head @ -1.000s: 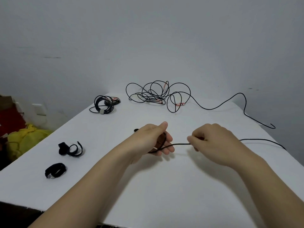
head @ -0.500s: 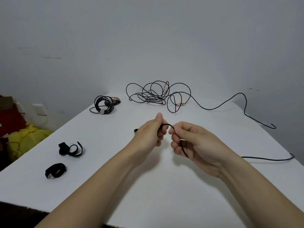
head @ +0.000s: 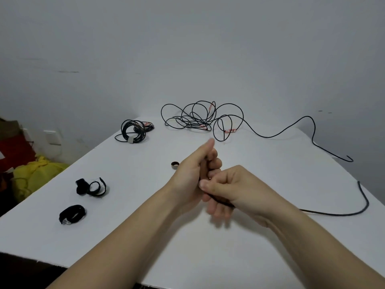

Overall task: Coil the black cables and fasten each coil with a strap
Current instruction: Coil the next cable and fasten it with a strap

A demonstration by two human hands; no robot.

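Note:
My left hand [head: 192,174] and my right hand [head: 233,190] meet over the middle of the white table [head: 208,247], both closed on the same black cable [head: 341,213]. The small coil itself is hidden inside my left fist. The cable's free length runs from under my right hand along the table to the right edge and curls up there. A tangle of loose black cable [head: 200,118] lies at the far side, its tail trailing right. A finished coil [head: 133,131] with a light strap lies far left.
Two black straps [head: 91,186] [head: 71,214] lie on the table's left part. A small brown ring [head: 175,165] sits just left of my left hand. Beyond the left edge are a yellow bundle [head: 35,174] and red items. A grey wall stands behind.
My hands have come together and my right hand has swung down and under my left, wrapping the cable. The trailing length on the right has been drawn in closer.

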